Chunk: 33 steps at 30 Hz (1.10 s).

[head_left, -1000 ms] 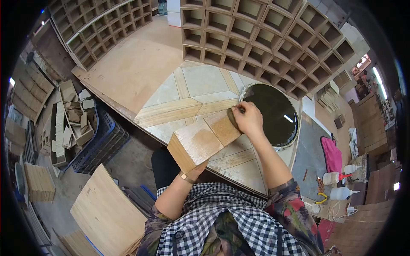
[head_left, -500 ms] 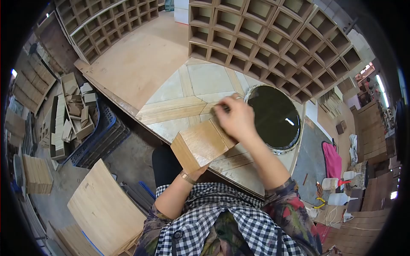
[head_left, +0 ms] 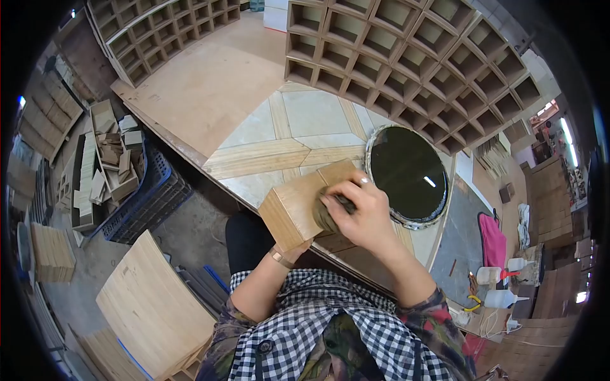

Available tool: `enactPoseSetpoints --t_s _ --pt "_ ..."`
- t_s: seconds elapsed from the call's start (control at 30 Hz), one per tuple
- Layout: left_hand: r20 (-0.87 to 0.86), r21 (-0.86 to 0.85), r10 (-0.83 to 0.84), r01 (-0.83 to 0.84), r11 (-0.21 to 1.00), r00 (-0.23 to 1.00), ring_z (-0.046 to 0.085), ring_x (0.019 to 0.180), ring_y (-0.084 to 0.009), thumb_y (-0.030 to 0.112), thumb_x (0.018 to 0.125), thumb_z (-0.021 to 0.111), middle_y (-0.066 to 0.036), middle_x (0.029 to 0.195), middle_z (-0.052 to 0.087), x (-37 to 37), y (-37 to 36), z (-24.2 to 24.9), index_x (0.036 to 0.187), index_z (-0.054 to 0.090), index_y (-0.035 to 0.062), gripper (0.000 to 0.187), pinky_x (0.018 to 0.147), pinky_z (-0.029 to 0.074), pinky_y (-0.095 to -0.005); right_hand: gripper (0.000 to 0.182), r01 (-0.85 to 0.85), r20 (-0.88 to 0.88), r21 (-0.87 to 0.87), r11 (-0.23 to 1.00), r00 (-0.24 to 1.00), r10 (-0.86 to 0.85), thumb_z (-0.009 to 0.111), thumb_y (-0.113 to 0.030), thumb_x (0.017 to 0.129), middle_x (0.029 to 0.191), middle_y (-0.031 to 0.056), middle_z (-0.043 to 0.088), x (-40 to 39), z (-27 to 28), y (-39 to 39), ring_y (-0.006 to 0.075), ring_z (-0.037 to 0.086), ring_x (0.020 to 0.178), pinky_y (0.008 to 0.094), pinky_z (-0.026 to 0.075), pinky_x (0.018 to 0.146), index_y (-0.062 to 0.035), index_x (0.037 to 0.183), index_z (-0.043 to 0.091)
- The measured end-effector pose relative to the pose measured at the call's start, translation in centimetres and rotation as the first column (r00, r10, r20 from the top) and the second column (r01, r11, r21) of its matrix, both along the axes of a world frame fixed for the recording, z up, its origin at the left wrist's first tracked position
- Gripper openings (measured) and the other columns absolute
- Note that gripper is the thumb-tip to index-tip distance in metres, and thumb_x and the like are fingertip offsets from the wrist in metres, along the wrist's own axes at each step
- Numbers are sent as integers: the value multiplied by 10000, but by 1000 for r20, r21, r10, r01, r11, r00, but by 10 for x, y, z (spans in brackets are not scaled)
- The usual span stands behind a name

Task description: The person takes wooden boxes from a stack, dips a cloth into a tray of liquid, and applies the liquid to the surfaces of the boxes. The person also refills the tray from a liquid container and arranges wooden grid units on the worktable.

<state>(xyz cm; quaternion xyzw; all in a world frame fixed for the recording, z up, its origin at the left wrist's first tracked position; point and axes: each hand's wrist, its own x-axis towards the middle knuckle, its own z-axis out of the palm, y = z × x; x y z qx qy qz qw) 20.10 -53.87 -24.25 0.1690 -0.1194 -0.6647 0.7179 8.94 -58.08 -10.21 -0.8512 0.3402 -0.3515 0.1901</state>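
Note:
A light-brown wooden box (head_left: pixel 293 200) is tilted over the near edge of the worktable. My left hand (head_left: pixel 294 250) supports it from below, with most of its fingers hidden behind the wood. In my right hand (head_left: pixel 363 213) is a wadded dark olive cloth (head_left: pixel 325 213), pinched and pressed against the box's upper face. A ring shows on one finger of that hand. Just right of it stands a round tub (head_left: pixel 406 174) of dark liquid with a whitish, stained rim.
A patterned board (head_left: pixel 311 117) lies under the tub. Behind it stand stacked open wooden boxes (head_left: pixel 394 60). A blue crate (head_left: pixel 143 200) with wood offcuts is on the left. Glue bottles (head_left: pixel 502 298), yellow-handled pliers (head_left: pixel 472 303) and a pink cloth (head_left: pixel 492 238) lie at right.
My right hand has moved nearer and slightly right, bringing the cloth from the box's far side onto the right of its upper face. The left hand keeps its hold on the box.

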Motion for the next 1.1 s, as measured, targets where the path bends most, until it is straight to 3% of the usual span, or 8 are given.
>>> enactPoseSetpoints --t_s 0.07,0.23,0.37,0.47,0.53,0.67,0.93,1.1 --pt "-4 7 51 -51 999 999 473 1211 -233 400 970 419 -97 1313 484 -3 6 1 1346 404 137 459 1002 430 -390 127 41 -65 -78 996 997 -46 695 -160 756 823 133 602 24 2 -6 306 617 746 370 502 657 -46 800 659" --pt "-161 0 58 -59 998 985 414 1269 -217 428 977 388 -68 1392 402 -1 10 -17 1376 356 201 460 1029 394 -406 149 37 -73 87 996 997 -30 672 -193 776 822 156 597 67 -3 -39 351 596 760 410 478 696 -47 808 665" --pt "228 -93 71 -51 994 971 402 1268 -219 382 985 405 -95 1358 425 -2 4 -11 1345 385 130 440 1036 383 -402 118 -76 90 69 995 994 69 699 -141 755 780 127 574 26 4 10 309 583 718 375 463 629 -44 778 636" --pt "-137 -171 -117 92 981 984 495 1185 -238 340 957 477 -117 1301 495 3 1 -38 1350 377 83 481 1006 430 -395 109 -88 75 84 993 994 82 712 -66 727 783 121 588 -25 -2 38 250 595 696 319 464 611 -26 804 645" --pt "-47 -100 -49 44 994 998 492 1201 -257 377 947 476 -123 1312 500 5 0 -46 1361 374 86 516 1010 428 -412 114 -112 71 179 978 992 101 714 -47 721 785 118 589 -48 -7 38 235 594 699 309 462 613 -20 809 648" --pt "-95 -43 34 -39 998 995 482 1221 -271 393 945 467 -121 1340 485 -1 6 -23 1354 389 91 515 1008 429 -427 124 36 231 -80 996 973 -17 732 -92 724 784 107 590 -26 21 -2 267 628 706 325 502 606 -50 813 657" --pt "-187 -91 55 -73 993 981 456 1247 -258 442 952 431 -108 1359 461 3 10 -41 1366 376 107 536 1020 414 -423 176 287 -107 -20 958 952 -287 619 -267 817 921 109 609 -13 -57 -105 332 626 768 423 501 681 -105 846 680" --pt "-77 -38 129 -132 990 989 471 1226 -258 432 950 443 -113 1340 473 -3 6 -32 1362 377 96 535 1003 429 -416 119 372 4 -19 928 928 -372 663 -192 791 859 114 574 -31 -27 -29 301 622 658 406 489 573 -80 831 651"
